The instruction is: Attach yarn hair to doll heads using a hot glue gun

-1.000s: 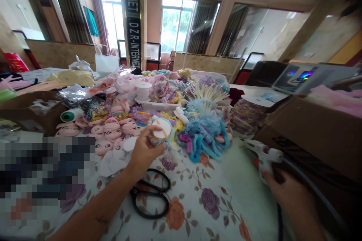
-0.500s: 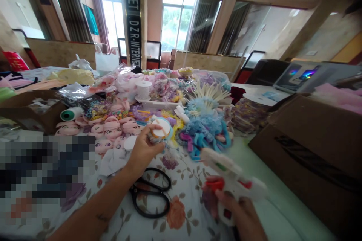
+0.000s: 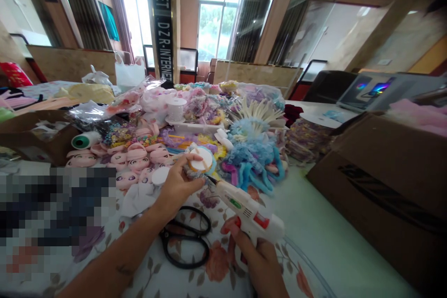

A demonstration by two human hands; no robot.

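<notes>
Glue gun [image 3: 246, 207], near centre, its long axis slanting from near-right to far-left.
Right hand [image 3: 260, 260] wraps it; left hand [image 3: 181, 179] pinches a white-faced disc [image 3: 201, 160] by the nozzle [image 3: 212, 179]; pale tabletop [image 3: 296, 205] borders a right-hand box [image 3: 384, 163].

R hand [image 3: 256, 253] is coming in from beside the brown cardboard box [image 3: 377, 181], where it was 1 s ago, & is now sitting below/right of the round white-faced disc w/ fuzzy rim [image 3: 204, 163]. White plastic glue gun [image 3: 249, 212] is travelling w/ it; its dark pointed nozzle [image 3: 212, 179] is now aiming up-L, sitting v. near disc's lower R edge, can't tell if touching. Gun's motion blur from 0.5 s ago is clearing. Hand + gun are now covering a purple flower on the white flower-print tablecloth [image 3: 181, 284], lower R of disc.
</notes>
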